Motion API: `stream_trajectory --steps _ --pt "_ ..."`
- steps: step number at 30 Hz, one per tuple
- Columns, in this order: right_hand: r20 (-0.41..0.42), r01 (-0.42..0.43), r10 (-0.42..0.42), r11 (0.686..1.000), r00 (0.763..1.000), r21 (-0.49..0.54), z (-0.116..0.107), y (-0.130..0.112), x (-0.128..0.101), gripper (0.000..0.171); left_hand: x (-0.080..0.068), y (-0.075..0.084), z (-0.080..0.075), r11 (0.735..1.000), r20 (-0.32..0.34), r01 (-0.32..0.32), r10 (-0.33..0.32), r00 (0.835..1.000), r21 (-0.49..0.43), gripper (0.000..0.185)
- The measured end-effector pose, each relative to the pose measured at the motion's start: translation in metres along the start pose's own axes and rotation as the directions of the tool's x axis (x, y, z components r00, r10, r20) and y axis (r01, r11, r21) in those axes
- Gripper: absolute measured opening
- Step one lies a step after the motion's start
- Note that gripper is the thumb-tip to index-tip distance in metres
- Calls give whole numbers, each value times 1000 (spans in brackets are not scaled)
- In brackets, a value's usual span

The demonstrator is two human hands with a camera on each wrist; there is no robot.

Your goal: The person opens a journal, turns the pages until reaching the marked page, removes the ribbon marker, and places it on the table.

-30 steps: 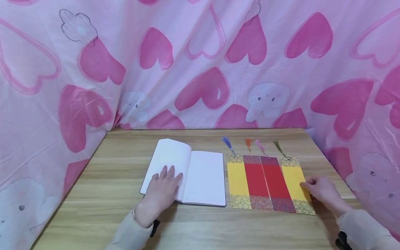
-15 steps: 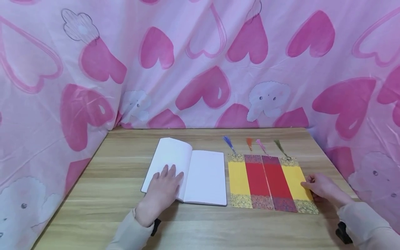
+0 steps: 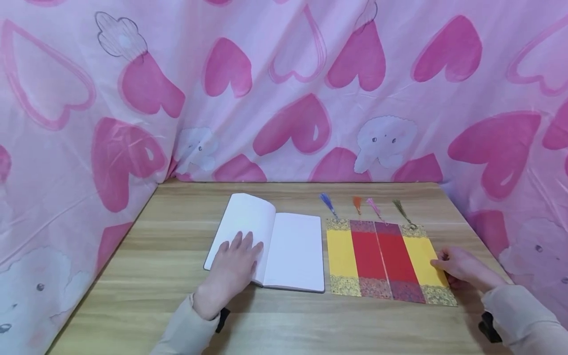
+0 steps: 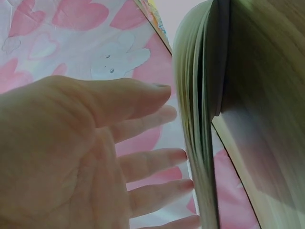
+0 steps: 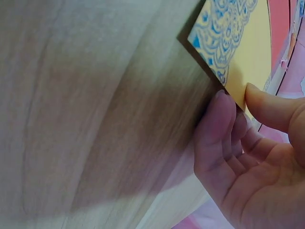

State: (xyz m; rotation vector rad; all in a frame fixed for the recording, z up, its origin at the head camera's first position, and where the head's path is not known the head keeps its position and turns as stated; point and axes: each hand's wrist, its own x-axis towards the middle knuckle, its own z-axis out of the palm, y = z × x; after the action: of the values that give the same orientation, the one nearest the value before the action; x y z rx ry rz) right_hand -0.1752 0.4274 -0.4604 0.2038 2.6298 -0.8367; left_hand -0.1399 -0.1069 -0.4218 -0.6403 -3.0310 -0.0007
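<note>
In the head view an open notebook (image 3: 293,251) with blank white pages lies left of centre. My left hand (image 3: 230,268) rests on its left page, fingers extended and spread; the left wrist view has the fingertips along the page stack (image 4: 195,95). To the right, bookmarks lie side by side: a yellow one (image 3: 342,254), two red ones (image 3: 370,254) and another yellow bookmark (image 3: 423,259) at the right end. My right hand (image 3: 468,271) pinches that last one's right edge between thumb and fingers. The right wrist view shows its patterned corner (image 5: 226,38) over a shadow.
Blue (image 3: 327,202), orange (image 3: 357,204), pink (image 3: 374,207) and green (image 3: 401,211) tassels extend from the bookmarks' far ends. The wooden table (image 3: 284,325) is bordered at the back and sides by a pink heart-print cloth (image 3: 293,123).
The head view has shifted a little, so everything sits slightly further right. The right yellow bookmark's near corner has moved slightly right with my right hand. My left hand stays on the page.
</note>
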Motion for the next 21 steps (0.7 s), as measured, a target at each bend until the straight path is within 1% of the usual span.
stream_trajectory --steps 4,7,9,11,12,14,15,16,18,19,21 --pt "-2 18 -18 1000 1000 -10 1 2 -2 25 1 -2 -1 1000 -7 -8 8 1000 -3 41" --pt "-34 42 -43 999 998 -34 3 1 -3 27 0 -3 -2 1000 -23 -6 6 1000 7 40" --pt "-75 91 -98 992 992 -90 5 -1 -5 27 -2 -5 -3 1000 -30 4 -4 1000 11 40" --pt "-102 119 -134 983 986 -140 9 -4 -8 27 -4 -8 -4 1000 -42 12 -12 999 3 40" --pt "-114 128 -149 977 982 -173 10 -6 -10 28 -5 -10 -5 1000 -57 11 -11 998 2 39" --pt "-141 146 -183 960 973 -239 11 -12 -13 30 -7 -14 -7 1000 -113 2 -1 994 6 39" --pt "-149 141 -185 953 971 -267 11 -16 -14 31 -7 -17 -8 1000 -157 -9 10 988 8 39" --pt "-155 133 -186 945 970 -298 9 -21 -15 32 -7 -20 -10 1000 -207 -21 22 978 10 39" --pt "-177 129 -204 923 963 -363 7 -30 -16 36 -6 -24 -15 999 -296 -38 38 955 7 41" --pt "-194 123 -211 914 958 -387 6 -35 -17 40 -5 -25 -18 999 -330 -44 42 943 2 43" --pt "-220 101 -204 909 954 -404 5 -46 -18 51 -3 -27 -25 998 -377 -53 42 925 -20 46"
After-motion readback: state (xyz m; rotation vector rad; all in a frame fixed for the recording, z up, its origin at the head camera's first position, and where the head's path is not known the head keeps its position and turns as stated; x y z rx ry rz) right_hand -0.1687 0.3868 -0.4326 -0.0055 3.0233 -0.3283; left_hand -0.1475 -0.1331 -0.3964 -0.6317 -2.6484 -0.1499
